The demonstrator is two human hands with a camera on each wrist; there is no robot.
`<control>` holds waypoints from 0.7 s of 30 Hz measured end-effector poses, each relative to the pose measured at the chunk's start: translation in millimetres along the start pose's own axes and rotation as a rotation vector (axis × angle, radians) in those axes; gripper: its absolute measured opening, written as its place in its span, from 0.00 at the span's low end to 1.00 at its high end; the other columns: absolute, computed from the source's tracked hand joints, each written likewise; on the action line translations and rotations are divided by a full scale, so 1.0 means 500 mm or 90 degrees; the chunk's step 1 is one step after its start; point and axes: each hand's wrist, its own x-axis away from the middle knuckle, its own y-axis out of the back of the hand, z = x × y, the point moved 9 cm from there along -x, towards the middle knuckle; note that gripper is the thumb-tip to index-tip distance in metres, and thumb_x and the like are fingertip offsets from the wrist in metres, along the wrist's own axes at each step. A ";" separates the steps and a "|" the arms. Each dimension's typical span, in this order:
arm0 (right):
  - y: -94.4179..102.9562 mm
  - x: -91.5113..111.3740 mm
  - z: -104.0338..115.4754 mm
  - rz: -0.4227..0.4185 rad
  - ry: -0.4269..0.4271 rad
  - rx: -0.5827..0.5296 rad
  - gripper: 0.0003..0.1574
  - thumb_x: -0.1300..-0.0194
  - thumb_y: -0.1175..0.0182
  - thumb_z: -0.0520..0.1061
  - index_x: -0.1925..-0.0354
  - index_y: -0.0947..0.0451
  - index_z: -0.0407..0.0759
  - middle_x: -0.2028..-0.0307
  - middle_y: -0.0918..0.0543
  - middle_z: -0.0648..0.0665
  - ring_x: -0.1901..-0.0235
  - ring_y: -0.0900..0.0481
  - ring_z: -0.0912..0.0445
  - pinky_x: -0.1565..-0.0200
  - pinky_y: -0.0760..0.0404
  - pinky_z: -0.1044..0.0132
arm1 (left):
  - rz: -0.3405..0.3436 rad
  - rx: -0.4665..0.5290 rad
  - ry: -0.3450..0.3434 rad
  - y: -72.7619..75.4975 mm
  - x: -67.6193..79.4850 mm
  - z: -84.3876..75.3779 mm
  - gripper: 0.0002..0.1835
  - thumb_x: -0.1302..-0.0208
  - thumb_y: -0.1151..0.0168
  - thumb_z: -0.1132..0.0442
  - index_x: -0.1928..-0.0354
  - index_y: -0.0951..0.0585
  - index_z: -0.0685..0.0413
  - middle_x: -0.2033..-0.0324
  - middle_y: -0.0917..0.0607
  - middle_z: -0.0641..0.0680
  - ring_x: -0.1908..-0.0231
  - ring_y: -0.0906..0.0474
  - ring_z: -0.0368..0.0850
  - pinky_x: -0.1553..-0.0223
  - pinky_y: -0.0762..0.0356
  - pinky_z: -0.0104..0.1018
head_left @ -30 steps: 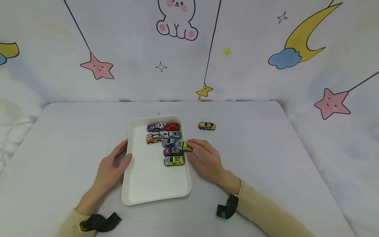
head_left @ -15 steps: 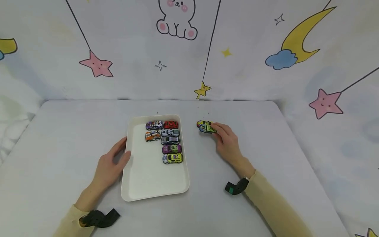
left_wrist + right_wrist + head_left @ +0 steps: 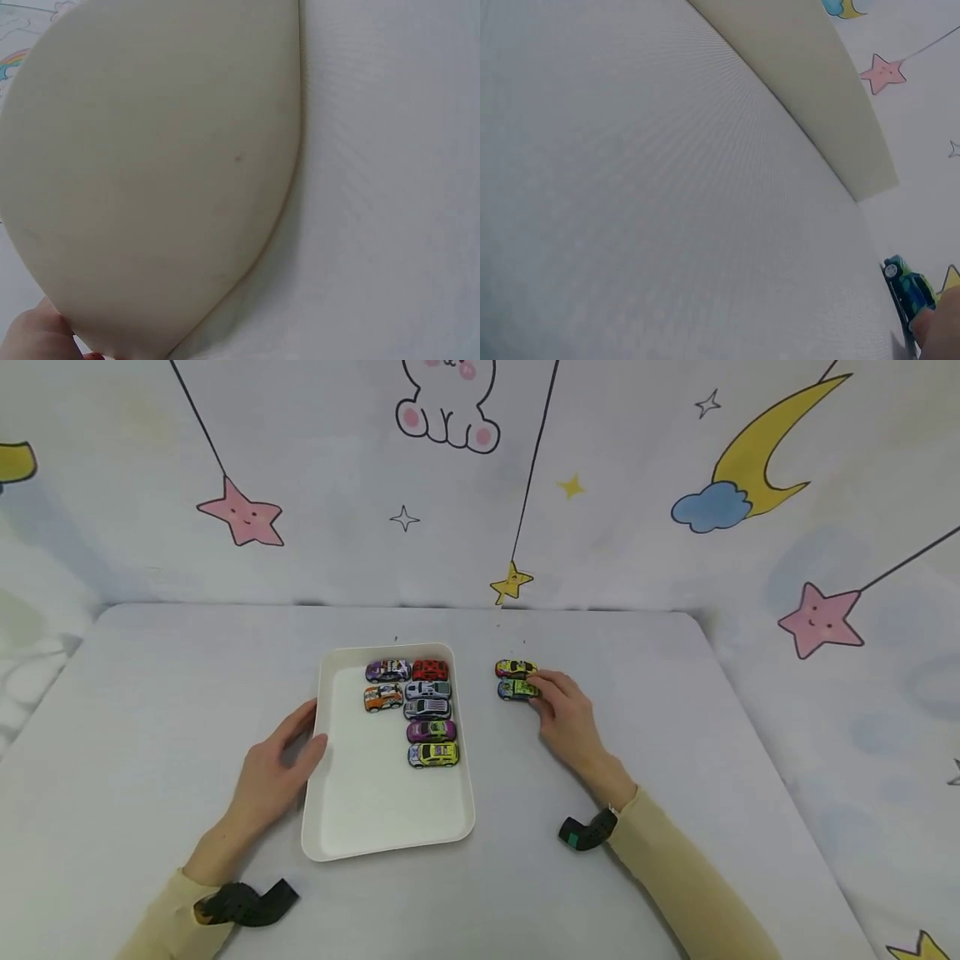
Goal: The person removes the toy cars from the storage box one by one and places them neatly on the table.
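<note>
A white tray [image 3: 375,810] lies on the table, with several small toy cars grouped toward its far right side. My left hand [image 3: 270,777] holds the tray's left edge, thumb at the rim; in the left wrist view the tray's wall [image 3: 150,165] fills much of the picture. Right of the tray, my right hand [image 3: 573,727] pinches a green-and-blue toy car [image 3: 515,689] at its right end. Just beyond that car stands a yellow-and-red toy car [image 3: 515,668], close alongside. The right wrist view shows the green-and-blue car at its lower right corner, partly covered by fingers.
Inside the tray, a purple-and-white car [image 3: 387,671] and an orange car [image 3: 383,697] stand left of a column of cars that ends in a yellow one [image 3: 433,755]. A white cloth with printed stars and a moon hangs behind the table [image 3: 637,677].
My right hand has carried the green-and-blue car from above the tray to the table at right and set it in front of the yellow-and-red car. The left hand stays at the tray.
</note>
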 end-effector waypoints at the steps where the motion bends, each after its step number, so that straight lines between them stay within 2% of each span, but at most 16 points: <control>1: -0.001 0.002 -0.002 0.002 -0.002 0.002 0.19 0.41 0.35 0.25 0.50 0.19 0.30 0.50 0.18 0.35 0.48 0.20 0.43 0.48 0.21 0.51 | 0.002 0.000 -0.001 -0.002 -0.001 -0.001 0.30 0.27 0.42 0.55 0.26 0.33 0.48 0.36 0.22 0.60 0.34 0.29 0.57 0.40 0.45 0.16; 3: -0.002 0.003 -0.005 0.003 -0.003 0.004 0.18 0.41 0.34 0.26 0.51 0.18 0.31 0.50 0.19 0.36 0.47 0.20 0.43 0.49 0.20 0.51 | 0.003 0.003 -0.003 -0.003 -0.001 -0.003 0.30 0.27 0.42 0.55 0.26 0.33 0.49 0.35 0.23 0.61 0.35 0.29 0.62 0.39 0.45 0.16; 6: -0.005 0.004 -0.009 0.009 -0.007 0.001 0.18 0.39 0.35 0.26 0.50 0.19 0.31 0.49 0.19 0.36 0.47 0.21 0.44 0.48 0.21 0.52 | 0.003 -0.001 -0.001 -0.003 -0.001 -0.002 0.30 0.27 0.42 0.55 0.26 0.34 0.50 0.35 0.23 0.61 0.35 0.29 0.61 0.39 0.45 0.17; 13: -0.007 0.003 -0.010 -0.001 -0.004 0.001 0.19 0.40 0.35 0.26 0.50 0.18 0.32 0.50 0.18 0.37 0.47 0.21 0.44 0.47 0.21 0.52 | 0.002 -0.003 0.006 0.001 0.002 -0.001 0.29 0.27 0.42 0.54 0.26 0.33 0.47 0.36 0.22 0.60 0.33 0.33 0.35 0.40 0.45 0.16; 21: -0.002 0.000 -0.014 -0.016 -0.017 0.009 0.18 0.40 0.34 0.28 0.50 0.18 0.31 0.50 0.18 0.37 0.47 0.21 0.44 0.46 0.23 0.52 | -0.001 -0.001 0.001 0.001 -0.002 -0.001 0.29 0.27 0.42 0.55 0.26 0.33 0.46 0.36 0.22 0.59 0.35 0.34 0.29 0.40 0.45 0.16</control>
